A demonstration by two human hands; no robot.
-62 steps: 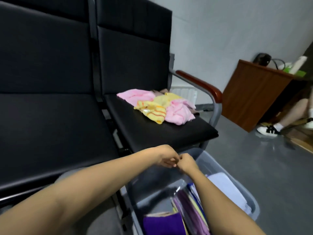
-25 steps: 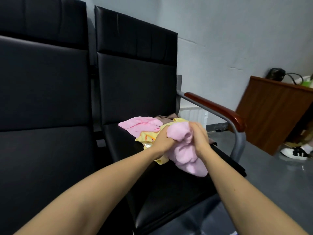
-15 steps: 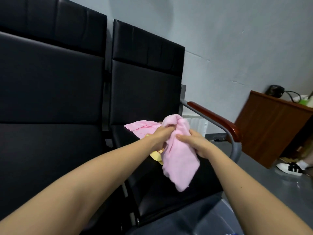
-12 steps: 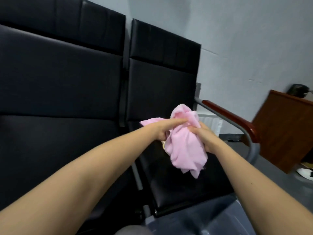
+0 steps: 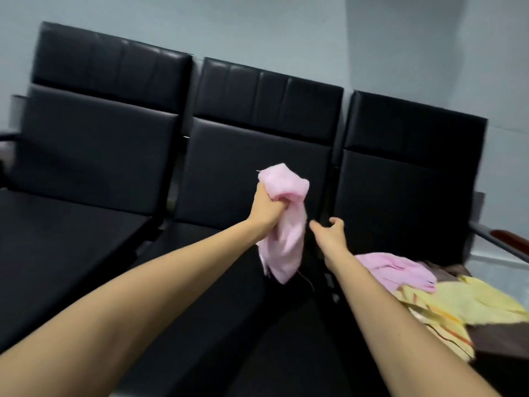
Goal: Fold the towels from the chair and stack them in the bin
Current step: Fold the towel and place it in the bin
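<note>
My left hand (image 5: 264, 209) grips a crumpled pink towel (image 5: 284, 224), which hangs in the air above the middle black seat (image 5: 229, 325). My right hand (image 5: 329, 234) is just to the right of the towel, fingers loosely curled, holding nothing. On the right seat lies a pile with another pink towel (image 5: 400, 270), a yellow striped towel (image 5: 458, 308) and a bit of brown cloth (image 5: 446, 266). The bin is out of view.
A row of three black padded chairs (image 5: 266, 133) stands against a grey wall. A wood-topped armrest (image 5: 509, 239) juts out at the far right, and the left seat (image 5: 57, 239) lies beside the middle one.
My right hand has let go of the pink towel; only my left hand holds it now. The view has swung left, so the pile sits at the right and the middle seat is ahead.
</note>
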